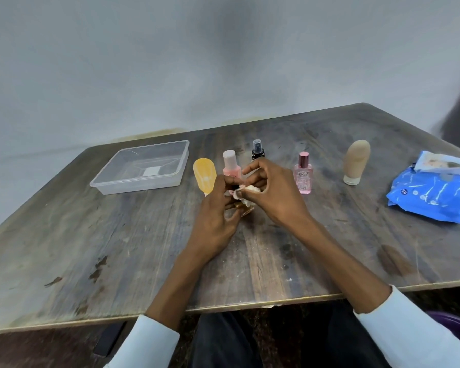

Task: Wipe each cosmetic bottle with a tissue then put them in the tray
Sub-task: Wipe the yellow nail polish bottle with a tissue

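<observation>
My left hand grips a small amber bottle just above the table's middle, most of it hidden by my fingers. My right hand pinches a crumpled white tissue against the bottle's top. Behind my hands stand a yellow tube, a pink bottle with a white cap, a black spray bottle, a clear pink perfume bottle and a beige tube. The clear plastic tray lies to the back left, with only a white label on its floor.
A blue wipes pack lies at the right edge of the worn wooden table. A dark phone shows below the table's front edge on the left. A grey wall rises behind the table.
</observation>
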